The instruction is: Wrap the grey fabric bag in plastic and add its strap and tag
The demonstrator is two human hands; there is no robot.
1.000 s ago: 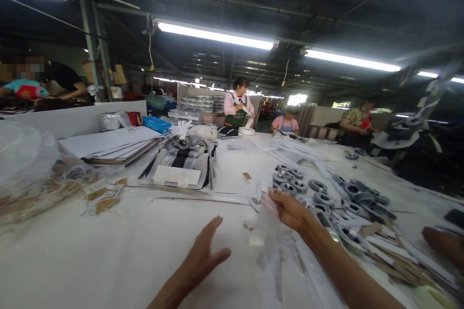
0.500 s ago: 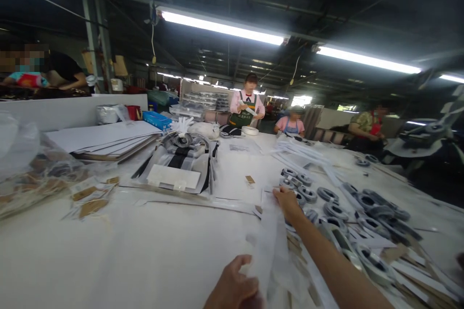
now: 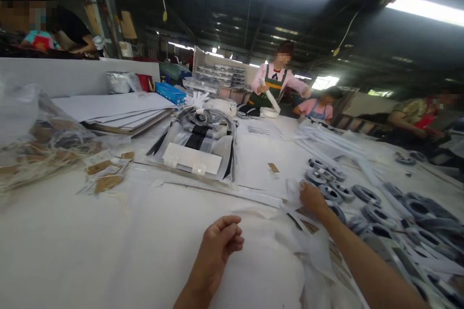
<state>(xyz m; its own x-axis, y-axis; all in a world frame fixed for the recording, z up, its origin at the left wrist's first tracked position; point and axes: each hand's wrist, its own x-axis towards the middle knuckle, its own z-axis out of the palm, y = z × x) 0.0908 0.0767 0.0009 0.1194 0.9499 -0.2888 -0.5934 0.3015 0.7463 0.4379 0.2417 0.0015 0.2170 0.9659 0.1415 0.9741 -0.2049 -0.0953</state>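
My right hand point(image 3: 313, 198) reaches over the table with its fingers pinched on a clear plastic bag point(image 3: 293, 189). The bag looks crumpled, and part of it is hidden by the hand and forearm. My left hand point(image 3: 223, 239) hovers above the white tabletop point(image 3: 155, 246), nearer to me. Its fingers are loosely curled, a little apart, and nothing shows in them. Several grey rolled strips point(image 3: 366, 194) lie just right of my right hand. Loose translucent plastic point(image 3: 319, 256) and brown card pieces lie under my right forearm.
A clear bag of grey and black rolls point(image 3: 197, 152) stands ahead, left of a small brown tag point(image 3: 273, 167). Stacked white boards point(image 3: 119, 111) and a blue box point(image 3: 170, 92) are behind it. Across the table a person point(image 3: 277, 79) in a green apron handles a white strip.
The long translucent plastic no longer stretches down towards my left hand. My left hand has moved up and left, away from it. The whole view has shifted and tilted.
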